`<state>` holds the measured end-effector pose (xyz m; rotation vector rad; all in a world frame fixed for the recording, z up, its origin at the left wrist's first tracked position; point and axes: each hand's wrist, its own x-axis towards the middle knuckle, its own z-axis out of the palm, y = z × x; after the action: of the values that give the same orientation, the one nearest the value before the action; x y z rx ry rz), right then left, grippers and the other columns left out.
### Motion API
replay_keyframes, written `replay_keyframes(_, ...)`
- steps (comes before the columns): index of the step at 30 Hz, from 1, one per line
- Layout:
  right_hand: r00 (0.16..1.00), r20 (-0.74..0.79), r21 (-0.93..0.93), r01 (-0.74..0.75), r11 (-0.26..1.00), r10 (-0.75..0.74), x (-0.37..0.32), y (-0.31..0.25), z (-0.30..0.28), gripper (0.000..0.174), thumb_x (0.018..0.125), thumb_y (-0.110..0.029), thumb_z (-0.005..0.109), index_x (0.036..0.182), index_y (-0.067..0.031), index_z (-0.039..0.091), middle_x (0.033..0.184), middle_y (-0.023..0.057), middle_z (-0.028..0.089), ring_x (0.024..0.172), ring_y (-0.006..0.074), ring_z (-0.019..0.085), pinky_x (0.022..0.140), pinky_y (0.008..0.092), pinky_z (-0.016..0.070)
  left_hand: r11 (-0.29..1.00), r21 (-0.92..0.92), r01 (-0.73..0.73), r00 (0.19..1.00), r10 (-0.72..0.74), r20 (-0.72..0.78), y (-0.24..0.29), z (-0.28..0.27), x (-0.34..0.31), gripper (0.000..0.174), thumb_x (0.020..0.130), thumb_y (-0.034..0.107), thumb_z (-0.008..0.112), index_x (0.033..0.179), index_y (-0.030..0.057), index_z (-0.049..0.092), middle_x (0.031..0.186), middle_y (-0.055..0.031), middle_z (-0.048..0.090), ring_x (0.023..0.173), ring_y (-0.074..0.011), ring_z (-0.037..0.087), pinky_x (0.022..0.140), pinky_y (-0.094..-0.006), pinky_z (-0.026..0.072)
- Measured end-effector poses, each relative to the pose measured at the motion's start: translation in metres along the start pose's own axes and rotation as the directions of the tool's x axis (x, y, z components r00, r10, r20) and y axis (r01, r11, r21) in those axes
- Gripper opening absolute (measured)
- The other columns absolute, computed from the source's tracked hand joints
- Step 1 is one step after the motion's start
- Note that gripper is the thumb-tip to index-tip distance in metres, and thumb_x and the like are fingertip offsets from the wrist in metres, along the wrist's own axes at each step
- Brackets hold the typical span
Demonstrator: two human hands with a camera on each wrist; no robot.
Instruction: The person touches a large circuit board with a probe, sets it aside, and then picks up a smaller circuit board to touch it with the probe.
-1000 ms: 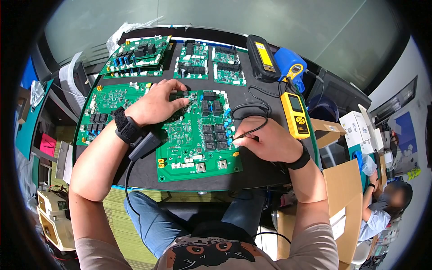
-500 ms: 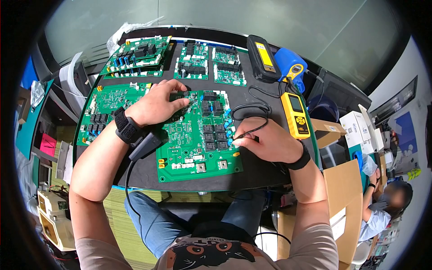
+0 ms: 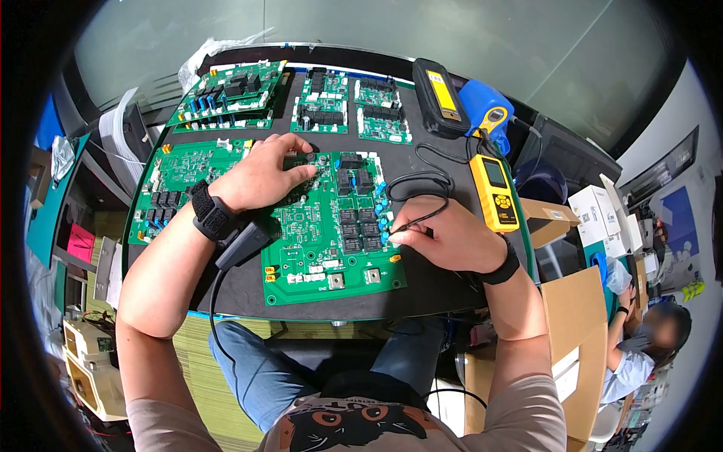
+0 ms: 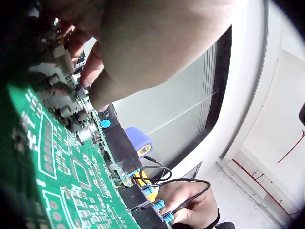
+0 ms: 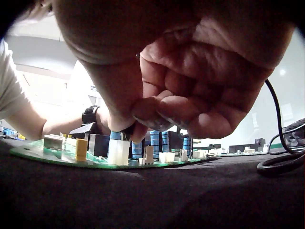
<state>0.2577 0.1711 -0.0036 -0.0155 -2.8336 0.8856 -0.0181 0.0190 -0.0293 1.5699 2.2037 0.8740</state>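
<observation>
A large green circuit board with black relays and blue cylindrical parts lies on the dark tabletop. At its right edge my right hand pinches the end of a thin black cable between thumb and fingertips, right at the blue parts. That cable loops back toward a yellow handheld meter. My left hand rests over the board's upper left, thumb and fingers spread apart. In the left wrist view its fingertips reach down among the small silver capacitors; part of the board is hidden under it.
Another large board lies to the left, with stacked boards behind it. Several smaller boards stand at the back. A black-and-yellow case and a blue device are at back right. A cardboard box and another person are off right.
</observation>
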Motion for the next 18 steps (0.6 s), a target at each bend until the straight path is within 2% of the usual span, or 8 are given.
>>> replay_keyframes(8,0.998,-0.042,-0.019,0.049,0.999,-0.049,-0.0001,0.0033,0.0016,0.014,0.093,-0.016,0.067,0.093,-0.0034,0.063,0.082,0.0139,0.061,0.079,0.0356,0.061,0.069,0.0433,0.0483,1.0,-0.025,0.003,1.0,-0.002,0.007,-0.0024,0.0008,0.001,0.035,0.096,0.02,0.072,0.125,0.0027,0.061,0.118,-0.0114,0.065,0.112,-0.0199,0.06,0.097,-0.0344,0.0479)
replay_keyframes(18,0.997,-0.021,-0.005,0.069,0.998,-0.07,0.0011,0.0029,0.0002,0.014,0.093,-0.016,0.067,0.091,-0.0032,0.063,0.081,0.0137,0.061,0.078,0.0356,0.062,0.069,0.0434,0.0486,1.0,-0.015,0.008,1.0,-0.008,0.016,-0.0006,0.0,0.0009,0.035,0.097,0.02,0.072,0.125,0.0024,0.061,0.119,-0.0116,0.064,0.113,-0.02,0.06,0.098,-0.0344,0.0476)
